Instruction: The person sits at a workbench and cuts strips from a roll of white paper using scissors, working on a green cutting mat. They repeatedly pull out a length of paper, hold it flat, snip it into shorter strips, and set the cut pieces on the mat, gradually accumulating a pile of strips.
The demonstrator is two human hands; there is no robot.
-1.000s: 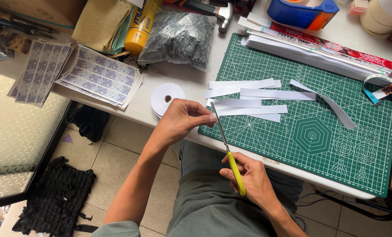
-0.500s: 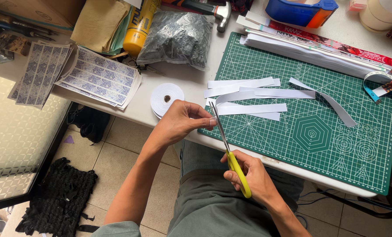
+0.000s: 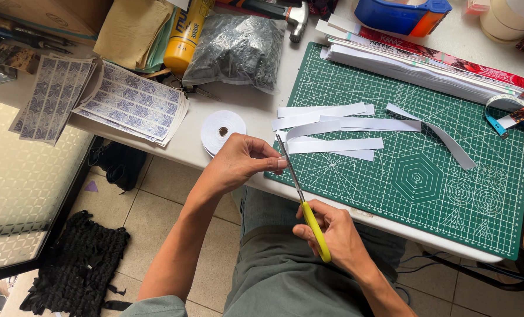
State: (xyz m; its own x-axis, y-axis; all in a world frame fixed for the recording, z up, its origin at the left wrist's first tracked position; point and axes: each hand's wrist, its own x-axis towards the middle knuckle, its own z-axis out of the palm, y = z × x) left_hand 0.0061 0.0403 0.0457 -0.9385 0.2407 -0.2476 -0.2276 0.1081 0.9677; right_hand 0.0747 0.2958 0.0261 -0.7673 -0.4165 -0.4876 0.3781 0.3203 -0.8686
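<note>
— Right hand first: wrapped through the yellow handles of the scissors, blades pointing to 11 o'clock and nearly shut around the white strip.

— And the left hand?

— Pinching that strip's end between thumb and fingertips, right beside the blade tips, at the near edge of the green cutting mat.

— Handling of the strip?

— Probably very light, thin and floppy; bows upward off the mat rather than lying flat. Likely slick too, so prone to slipping or twisting in the blades. Best pinched close to the cut line, kept taut.

— Around it?

— More cut white strips fanned toward 3 o'clock on the mat, one grey-looking strip angled farther out. White ribbon roll at 9 o'clock of the left hand, on the pale surface. Toward 12 o'clock a dark plastic bag, a hammer and a blue tape dispenser. Patterned printed sheets out at 10 o'clock.

— Versus half a second back?

— Scissors slightly steeper, tips nudged closer to the pinch. Left hand much the same place. Held strip arched higher over the pile than a second ago, when it lay flatter.
</note>
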